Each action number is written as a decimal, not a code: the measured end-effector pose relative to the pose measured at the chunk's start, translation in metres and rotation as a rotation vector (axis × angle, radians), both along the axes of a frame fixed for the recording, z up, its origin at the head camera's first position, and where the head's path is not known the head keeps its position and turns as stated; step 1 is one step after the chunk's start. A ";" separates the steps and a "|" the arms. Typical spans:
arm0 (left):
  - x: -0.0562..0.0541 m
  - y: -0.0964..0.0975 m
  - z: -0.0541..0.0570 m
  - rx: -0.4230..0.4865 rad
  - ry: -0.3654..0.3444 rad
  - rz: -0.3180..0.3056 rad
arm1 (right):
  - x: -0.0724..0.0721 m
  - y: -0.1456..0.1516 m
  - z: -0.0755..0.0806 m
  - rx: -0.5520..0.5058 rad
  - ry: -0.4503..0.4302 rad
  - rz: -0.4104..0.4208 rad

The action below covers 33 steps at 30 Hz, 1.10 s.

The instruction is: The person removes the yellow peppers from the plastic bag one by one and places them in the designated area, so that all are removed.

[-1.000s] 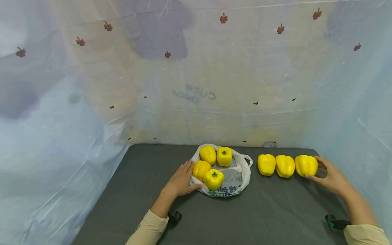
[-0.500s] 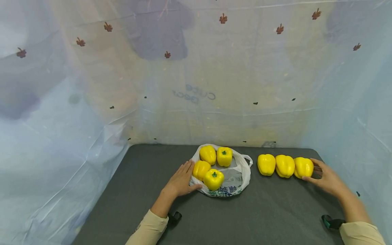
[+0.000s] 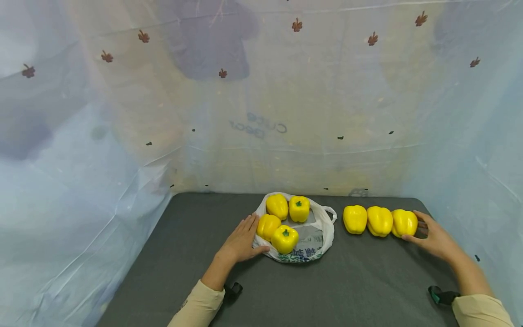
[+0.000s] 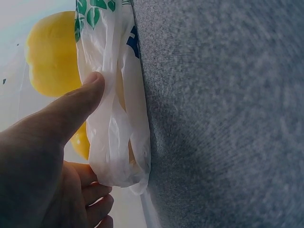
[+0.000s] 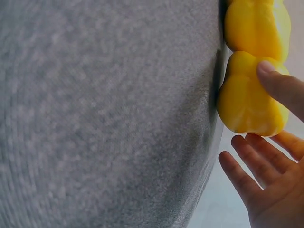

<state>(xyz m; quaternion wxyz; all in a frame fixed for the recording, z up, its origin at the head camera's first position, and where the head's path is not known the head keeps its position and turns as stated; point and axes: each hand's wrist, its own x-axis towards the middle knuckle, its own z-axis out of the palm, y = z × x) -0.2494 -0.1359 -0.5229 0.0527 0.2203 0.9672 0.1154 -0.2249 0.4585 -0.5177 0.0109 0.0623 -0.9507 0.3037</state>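
A white plastic bag [image 3: 328,231] lies rolled wide on the dark table, with several yellow bell peppers [image 3: 285,239] inside toward its left. My left hand [image 3: 240,240] rests against the bag's left side, fingers extended, and in the left wrist view its thumb touches the white plastic. To the right, three more yellow peppers make a row. The rightmost bell pepper [image 3: 404,223] is between the thumb and index finger of my right hand [image 3: 437,237]. In the right wrist view that hand's other fingers are spread below the pepper.
The left pepper [image 3: 355,220] and the middle pepper [image 3: 380,221] of the row stand close together, right of the bag's handle loop [image 3: 332,213]. A pale printed plastic sheet [image 3: 261,154] hangs behind the dark table [image 3: 327,290] and along both sides.
My right hand has moved left and lowered the rightmost pepper against the end of the row. Over the last half second it has hardly moved. The left hand stays by the bag.
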 end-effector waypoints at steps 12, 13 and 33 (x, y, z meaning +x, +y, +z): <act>0.000 -0.001 -0.004 0.009 -0.003 -0.002 | 0.003 -0.003 0.003 -0.027 -0.019 0.005; 0.001 -0.001 -0.004 0.011 -0.002 -0.002 | 0.003 -0.003 0.003 -0.028 -0.015 0.005; -0.001 -0.001 -0.004 0.019 0.000 0.003 | 0.013 -0.013 0.014 0.070 0.144 -0.062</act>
